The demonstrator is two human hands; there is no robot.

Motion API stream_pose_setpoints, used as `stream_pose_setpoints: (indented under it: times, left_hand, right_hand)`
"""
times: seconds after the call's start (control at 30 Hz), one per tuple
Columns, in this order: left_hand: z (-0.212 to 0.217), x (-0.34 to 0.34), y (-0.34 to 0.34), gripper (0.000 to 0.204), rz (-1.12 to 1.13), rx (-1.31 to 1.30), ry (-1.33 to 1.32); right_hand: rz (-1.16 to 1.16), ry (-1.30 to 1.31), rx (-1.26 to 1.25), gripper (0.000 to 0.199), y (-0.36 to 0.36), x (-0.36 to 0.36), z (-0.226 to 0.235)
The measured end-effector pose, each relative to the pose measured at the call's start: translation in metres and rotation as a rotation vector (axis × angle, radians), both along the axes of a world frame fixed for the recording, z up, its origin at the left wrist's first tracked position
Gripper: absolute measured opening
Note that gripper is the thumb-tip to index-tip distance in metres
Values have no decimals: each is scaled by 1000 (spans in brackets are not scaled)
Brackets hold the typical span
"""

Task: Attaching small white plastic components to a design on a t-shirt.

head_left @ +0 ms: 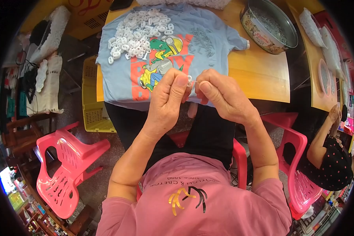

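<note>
My left hand (167,98) is closed in a pinch on a small white plastic piece (190,80) with rounded holes. Close beside it, my right hand (222,94) is pinched too, its fingertips at a thin short bit that meets the white piece; what that bit is I cannot make out. Both hands are raised over the near edge of a light blue printed T-shirt (118,82) spread on the table. A heap of similar white plastic pieces (139,31) lies on the shirt's far left. Small grey metal pieces (202,43) are scattered on its far right.
An oval tin (259,35) holding many small metal pieces stands on the wooden table (263,78) at far right. Pink plastic chairs (67,161) are on both sides. A yellow crate (91,86) stands left of the table. Another person (326,157) sits at right.
</note>
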State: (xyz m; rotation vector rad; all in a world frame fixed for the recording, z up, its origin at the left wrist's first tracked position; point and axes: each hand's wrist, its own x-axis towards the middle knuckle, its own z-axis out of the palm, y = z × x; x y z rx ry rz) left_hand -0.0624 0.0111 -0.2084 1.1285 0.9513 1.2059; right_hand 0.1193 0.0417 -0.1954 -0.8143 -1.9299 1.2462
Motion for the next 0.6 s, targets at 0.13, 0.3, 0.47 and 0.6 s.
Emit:
stream_pose_setpoints:
  times: [0.13,0.3,0.47,0.6]
  left_hand:
    - [2,0,-2,27,-8,-14,60]
    - [5,4,-2,26,-4,-31,81]
    - [-3,4,-1,27,-11,90,151]
    - [4,7,-2,24,1,48,113]
  right_hand:
    - [7,17,-8,26,2,0,1]
    - [-12,-3,72,22,2,0,0]
    - [-44,-11,154,19,2,-2,0]
    - [-69,2,181,18,2,-1,-1]
